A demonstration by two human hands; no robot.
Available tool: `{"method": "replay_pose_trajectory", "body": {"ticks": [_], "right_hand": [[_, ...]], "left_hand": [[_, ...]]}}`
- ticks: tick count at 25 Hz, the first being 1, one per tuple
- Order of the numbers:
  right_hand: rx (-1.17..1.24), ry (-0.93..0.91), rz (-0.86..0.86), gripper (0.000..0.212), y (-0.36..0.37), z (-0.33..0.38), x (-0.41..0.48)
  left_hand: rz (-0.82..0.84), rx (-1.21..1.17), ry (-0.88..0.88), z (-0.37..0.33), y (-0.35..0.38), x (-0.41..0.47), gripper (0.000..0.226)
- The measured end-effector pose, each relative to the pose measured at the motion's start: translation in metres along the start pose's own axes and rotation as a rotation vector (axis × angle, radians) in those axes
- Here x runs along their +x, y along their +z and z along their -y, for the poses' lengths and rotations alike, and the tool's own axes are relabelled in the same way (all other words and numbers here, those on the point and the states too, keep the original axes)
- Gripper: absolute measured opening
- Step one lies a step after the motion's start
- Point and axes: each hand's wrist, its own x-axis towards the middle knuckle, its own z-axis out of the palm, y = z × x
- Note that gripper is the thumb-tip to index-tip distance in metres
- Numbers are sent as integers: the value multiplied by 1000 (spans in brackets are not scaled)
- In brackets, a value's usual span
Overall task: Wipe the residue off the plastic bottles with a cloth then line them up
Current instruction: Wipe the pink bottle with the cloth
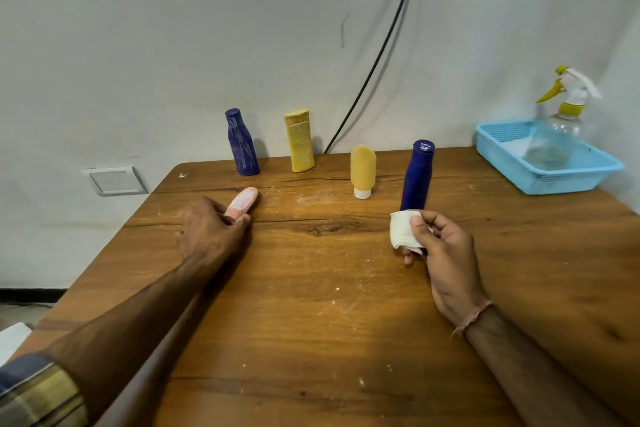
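Bottle count: I count five plastic bottles on the wooden counter [311, 305], four upright and one lying down.
Back row: a blue contoured bottle [242, 144] with white streaks and a flat yellow bottle [300, 142] with a pale, dusty face stand near the wall, apart from each other.
Nearer row: one yellow tube [362, 168] stands on its white cap; to its right is one dark blue bottle [418, 177], body clean-looking, white marks on its cap.
Fifth bottle: a pink bottle [244, 201] with whitish smears lies on its side at the left.
Left grip [213, 232]: fingers and thumb curled round the near end of the pink bottle, which is resting on the counter.
Right grip [446, 253]: pinching one folded white cloth [403, 229], thumb on top, held just in front of the dark blue bottle's base; I cannot tell whether they touch.
Other items: one clear spray bottle [562, 128] with a yellow trigger stands in one light blue basket [554, 184] at the far right corner.
Counter surface: white specks scattered.
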Motion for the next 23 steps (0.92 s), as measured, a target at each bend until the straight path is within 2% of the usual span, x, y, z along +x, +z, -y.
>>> {"method": "replay_pose_trajectory", "body": {"ticks": [1,3,6,9,13,16,18,20,23], "right_hand": [[-11,0,0,18,0,-1,1],[-32,9,-3,20,-1,-2,2],[-52,3,-3,20,-1,-2,2],[-81,-21,-2,18,0,-2,1],[-77,-44,41,22,1,-1,-4],[-144,-102,106,32,3,-2,-6],[-214,-154,104,31,0,-1,-7],[-342,-249,85,25,3,-5,-7],[-483,-485,27,21,19,-9,-9]], "left_hand": [[-7,-63,12,1,-2,-1,43],[-40,-179,79,-1,-6,-8,43],[-109,-340,281,-13,-14,-18,44],[23,-592,328,-32,-10,-32,34],[321,-891,227,-70,22,-70,27],[485,-1119,38,-87,51,-90,24],[564,-1192,16,-93,59,-94,22],[677,-1306,-18,-94,60,-89,21],[799,-1437,-116,-89,58,-79,22]]}}
